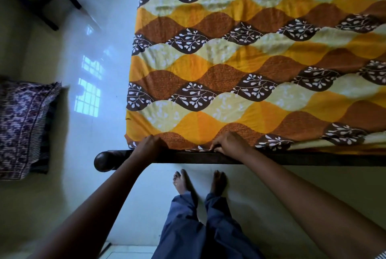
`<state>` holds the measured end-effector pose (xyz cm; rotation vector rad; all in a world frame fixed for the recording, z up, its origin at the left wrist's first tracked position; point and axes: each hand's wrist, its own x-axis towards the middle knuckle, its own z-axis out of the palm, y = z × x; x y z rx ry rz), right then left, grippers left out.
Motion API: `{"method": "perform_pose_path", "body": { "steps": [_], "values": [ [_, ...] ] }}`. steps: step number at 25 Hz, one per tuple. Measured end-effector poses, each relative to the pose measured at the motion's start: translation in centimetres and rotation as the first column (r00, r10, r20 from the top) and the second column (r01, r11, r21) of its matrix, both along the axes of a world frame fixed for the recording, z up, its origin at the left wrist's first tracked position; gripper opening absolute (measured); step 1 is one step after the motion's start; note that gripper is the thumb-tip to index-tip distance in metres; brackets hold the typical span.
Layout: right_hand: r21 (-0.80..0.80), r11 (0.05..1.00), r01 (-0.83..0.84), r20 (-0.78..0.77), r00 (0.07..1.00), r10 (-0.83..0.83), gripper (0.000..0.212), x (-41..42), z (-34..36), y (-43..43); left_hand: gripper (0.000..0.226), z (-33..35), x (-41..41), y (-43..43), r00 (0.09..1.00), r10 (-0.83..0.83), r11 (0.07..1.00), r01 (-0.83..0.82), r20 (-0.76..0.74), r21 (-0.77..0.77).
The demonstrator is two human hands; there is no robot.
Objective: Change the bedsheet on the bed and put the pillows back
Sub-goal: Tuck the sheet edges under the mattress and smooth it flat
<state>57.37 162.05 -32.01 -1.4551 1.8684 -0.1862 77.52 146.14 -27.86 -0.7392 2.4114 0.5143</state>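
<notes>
Tucking stage: left hand (pixel 149 146) and right hand (pixel 229 143) each have their grip clamped on the bedsheet (pixel 229 70) edge at the bed frame (pixel 292 158); the next move is likely to push it under.

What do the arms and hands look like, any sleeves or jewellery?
Left arm and right arm are bare, with no sleeve in view. Left hand and right hand show no ring, watch or glove. Below are blue trousers and bare feet.

One bedsheet (pixel 250 66), two hands (pixel 149 145) (pixel 229 142), one pillow (pixel 23 125) (perhaps two)
</notes>
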Motion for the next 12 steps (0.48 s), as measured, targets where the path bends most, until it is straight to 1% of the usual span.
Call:
{"method": "perform_pose_path", "body": {
  "steps": [1, 3, 5, 9, 11, 12],
  "values": [
    [0.037, 0.999, 0.005, 0.02, 1.0, -0.006, 0.019, 0.0, -0.4, -0.2, 0.029, 0.0, -0.5, -0.2, 0.998, -0.006, 1.0, 0.008, 0.063, -0.024],
    [0.088, 0.996, 0.02, 0.057, 0.998, -0.025, 0.018, -0.2, -0.9, -0.6, 0.032, -1.1, -0.7, -0.7, 0.994, -0.013, 0.999, 0.017, 0.113, -0.034],
    [0.114, 0.993, 0.024, 0.055, 0.998, -0.03, 0.018, -0.3, -1.5, -0.9, 0.031, -2.9, -0.4, -1.1, 0.993, 0.031, 0.999, -0.03, 0.111, -0.011],
    [0.162, 0.986, 0.034, 0.037, 0.998, -0.04, 0.02, 0.1, -2.2, -1.1, 0.03, -3.5, -0.4, -1.2, 0.987, 0.129, 0.99, -0.134, 0.091, 0.051],
    [0.231, 0.97, 0.071, 0.098, 0.991, -0.096, 0.025, 0.1, -2.1, -0.9, 0.032, -3.7, -0.2, -1.0, 0.988, 0.15, 0.978, -0.155, 0.045, 0.14],
    [0.282, 0.954, 0.098, 0.155, 0.977, -0.146, 0.028, 0.0, -1.9, -0.8, 0.034, -3.8, 0.1, -1.0, 0.991, 0.13, 0.973, -0.131, 0.019, 0.191]
  ]
}}
